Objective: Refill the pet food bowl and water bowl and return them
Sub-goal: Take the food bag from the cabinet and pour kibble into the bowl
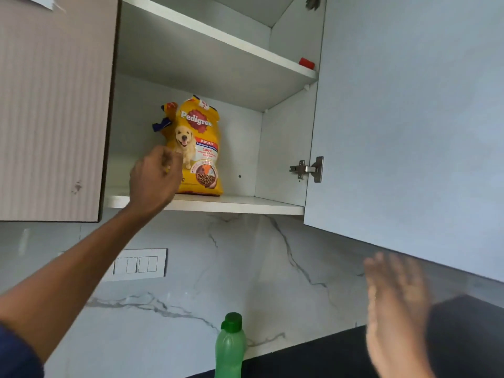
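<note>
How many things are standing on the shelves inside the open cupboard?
2. A yellow pet food bag stands on the lower shelf, beside the left hand. A small red object sits on the upper shelf, right side. More may be hidden.

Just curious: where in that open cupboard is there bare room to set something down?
Lower shelf: bare between the yellow pet food bag and the hinge-side wall. Left of the bag, the left hand crowds it. Upper shelf: bare except a red object at its right end.

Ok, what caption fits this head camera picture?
Left hand reaches for the yellow dog food bag in the open cupboard.
</note>
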`<state>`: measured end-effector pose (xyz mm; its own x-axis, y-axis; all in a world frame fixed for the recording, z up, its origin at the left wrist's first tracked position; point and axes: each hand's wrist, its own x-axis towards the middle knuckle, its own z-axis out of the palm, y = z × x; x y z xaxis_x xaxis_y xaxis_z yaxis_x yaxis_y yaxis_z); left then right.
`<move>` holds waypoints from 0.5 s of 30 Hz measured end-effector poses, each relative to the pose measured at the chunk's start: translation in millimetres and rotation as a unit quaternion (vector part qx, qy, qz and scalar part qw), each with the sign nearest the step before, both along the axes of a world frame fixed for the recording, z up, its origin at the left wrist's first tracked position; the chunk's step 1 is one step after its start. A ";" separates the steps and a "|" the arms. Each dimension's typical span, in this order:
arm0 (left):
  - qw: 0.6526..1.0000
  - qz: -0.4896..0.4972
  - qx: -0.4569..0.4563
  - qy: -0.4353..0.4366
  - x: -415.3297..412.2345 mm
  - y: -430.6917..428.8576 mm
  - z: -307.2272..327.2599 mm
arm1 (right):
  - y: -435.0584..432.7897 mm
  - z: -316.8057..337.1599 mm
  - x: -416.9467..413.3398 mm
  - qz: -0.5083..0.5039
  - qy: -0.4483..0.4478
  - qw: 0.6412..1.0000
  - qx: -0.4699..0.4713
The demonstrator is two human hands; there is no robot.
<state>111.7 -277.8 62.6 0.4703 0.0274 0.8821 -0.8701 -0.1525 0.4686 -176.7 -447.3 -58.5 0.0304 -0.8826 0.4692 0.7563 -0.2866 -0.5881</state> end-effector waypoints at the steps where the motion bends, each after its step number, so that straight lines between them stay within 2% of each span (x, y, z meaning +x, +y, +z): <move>1: 1.000 0.022 0.010 -0.019 11.9 0.8 4.1 | 5.6 -1.9 16.0 0.021 0.021 1.000 -0.008; 4: 0.995 0.070 0.067 -0.027 37.4 2.4 8.2 | 27.8 12.1 69.5 0.083 0.109 0.987 -0.086; 10: 0.990 0.088 0.089 0.059 51.3 1.6 10.3 | 37.8 100.3 180.9 0.123 0.229 0.940 -0.222; 15: 0.986 0.130 0.091 0.056 57.7 -3.1 9.0 | 32.9 173.3 266.7 0.129 0.329 0.898 -0.261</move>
<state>169.4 -281.0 71.6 0.5631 0.0054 0.8263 -0.7349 -0.4541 0.5038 90.0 -414.4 114.8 0.6246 -0.4710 0.6229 0.3745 -0.5193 -0.7682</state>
